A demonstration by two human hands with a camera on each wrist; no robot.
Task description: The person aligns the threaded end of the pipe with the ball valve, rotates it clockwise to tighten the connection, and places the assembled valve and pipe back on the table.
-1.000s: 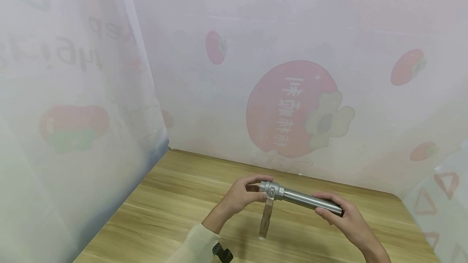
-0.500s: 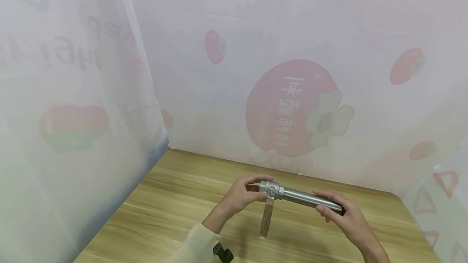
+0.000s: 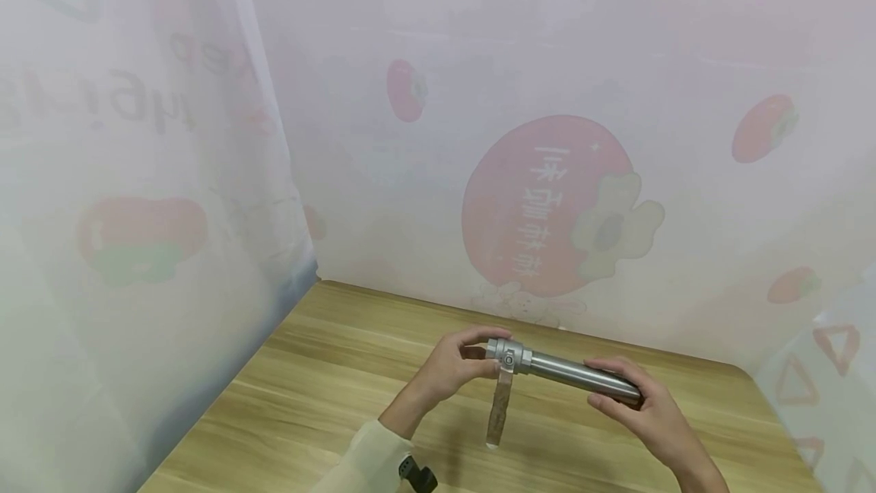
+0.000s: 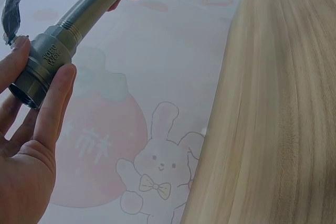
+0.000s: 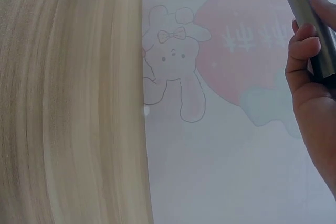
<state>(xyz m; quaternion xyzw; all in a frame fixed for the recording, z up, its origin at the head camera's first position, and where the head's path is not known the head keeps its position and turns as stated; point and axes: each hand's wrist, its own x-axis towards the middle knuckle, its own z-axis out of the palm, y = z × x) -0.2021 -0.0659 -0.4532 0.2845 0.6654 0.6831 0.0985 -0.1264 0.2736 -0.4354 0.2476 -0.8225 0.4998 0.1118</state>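
A metal ball valve with a lever handle is joined to a straight steel pipe, held above the table. My left hand grips the valve's body between thumb and fingers; the lever hangs down towards me. In the left wrist view raised lettering shows on the valve body, and its open end faces that palm. At the pipe's far end, my right hand holds it with fingers and thumb around it. The right wrist view shows this hand curled about the pipe.
Below the hands lies a wood-grain table. White curtains printed with red persimmons hang behind it and along its sides. A black strap piece shows by the left sleeve.
The right hand's fingers and thumb shift slightly on the pipe's end, first further down, then back. My left hand, the valve and its lever stay nearly still.
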